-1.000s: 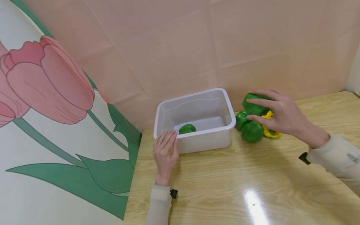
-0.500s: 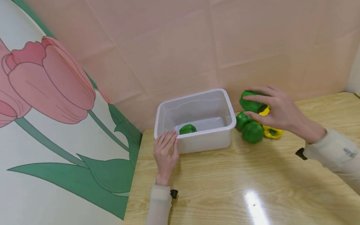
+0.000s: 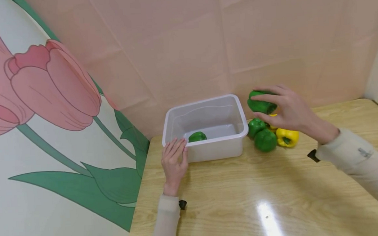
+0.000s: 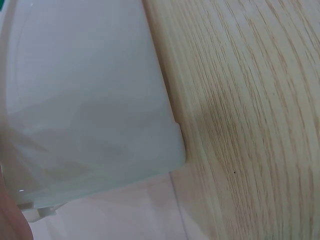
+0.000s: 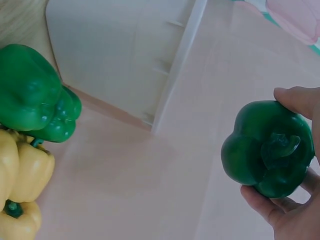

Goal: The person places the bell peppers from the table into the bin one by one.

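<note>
My right hand [image 3: 294, 109] holds a green bell pepper [image 3: 258, 102] between thumb and fingers, raised above the other peppers. In the right wrist view this held bell pepper [image 5: 267, 150] turns its stem toward the camera. My left hand [image 3: 173, 162] rests on the front left corner of a pale plastic bin [image 3: 215, 149], fingers lying along the rim and thumb near the outer wall. Inside the bin lies one green bell pepper [image 3: 197, 136]. In the left wrist view the bin's wall [image 4: 95, 100] fills much of the picture, with a bit of the hand at the lower left edge.
Right of the bin, two green bell peppers [image 3: 266, 140] sit against yellow bell peppers [image 3: 287, 137] on the wooden table [image 3: 232, 194]. A pinkish sheet [image 3: 185, 49] hangs right behind the bin. A wall with painted tulips [image 3: 60, 82] stands at the left.
My right hand has lifted the green bell pepper up and leftward off the group, uncovering more of the yellow peppers. The left hand and the bin have stayed in place.
</note>
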Motion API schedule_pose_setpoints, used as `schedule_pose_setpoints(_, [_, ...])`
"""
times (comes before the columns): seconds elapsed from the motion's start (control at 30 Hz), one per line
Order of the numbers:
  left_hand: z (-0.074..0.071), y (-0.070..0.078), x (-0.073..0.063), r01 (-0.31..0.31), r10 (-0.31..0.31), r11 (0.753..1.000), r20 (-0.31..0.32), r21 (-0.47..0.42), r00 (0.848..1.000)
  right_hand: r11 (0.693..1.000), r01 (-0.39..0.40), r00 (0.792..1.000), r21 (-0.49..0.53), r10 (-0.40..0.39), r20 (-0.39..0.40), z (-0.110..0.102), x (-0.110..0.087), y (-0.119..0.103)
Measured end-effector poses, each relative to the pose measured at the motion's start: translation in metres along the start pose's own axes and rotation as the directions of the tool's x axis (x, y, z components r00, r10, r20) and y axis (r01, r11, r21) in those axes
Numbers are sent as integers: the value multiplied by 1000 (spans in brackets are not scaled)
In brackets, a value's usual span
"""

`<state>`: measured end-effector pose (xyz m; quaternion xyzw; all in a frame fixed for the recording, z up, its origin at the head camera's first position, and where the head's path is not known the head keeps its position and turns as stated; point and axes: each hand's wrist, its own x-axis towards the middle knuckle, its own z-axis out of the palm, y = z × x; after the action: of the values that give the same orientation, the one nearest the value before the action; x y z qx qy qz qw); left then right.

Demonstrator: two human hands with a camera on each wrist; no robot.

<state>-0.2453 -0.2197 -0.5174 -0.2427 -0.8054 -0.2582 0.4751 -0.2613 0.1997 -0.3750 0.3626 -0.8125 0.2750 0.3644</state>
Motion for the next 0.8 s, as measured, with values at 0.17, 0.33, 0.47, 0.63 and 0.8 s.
schedule_pose_setpoints(0.17, [-1, 2, 1, 3, -3, 1000, 1, -3, 1000, 1000, 9, 1000, 19, -10, 19, 0, 9, 1])
schedule_pose_setpoints(0.33, [-1, 2, 1, 0, 0, 1000, 0, -9, 1000, 999, 20, 1000, 50, -20, 4, 5, 18, 2])
schedule_pose_setpoints(0.47, [-1, 3, 0, 6, -6, 1000, 8, 0, 1000, 999, 6, 1000, 48, -6, 14, 8, 22, 3])
schedule_pose_setpoints(0.63, [-2, 3, 0, 0, 0, 1000, 9, 2, 1000, 1000, -20, 999, 24, 19, 44, 11, 27, 4])
schedule_pose_setpoints(0.8, [-1, 2, 1, -4, 4, 1000, 2, 1, 1000, 1000, -19, 998, 22, 18, 63, 16, 34, 5])
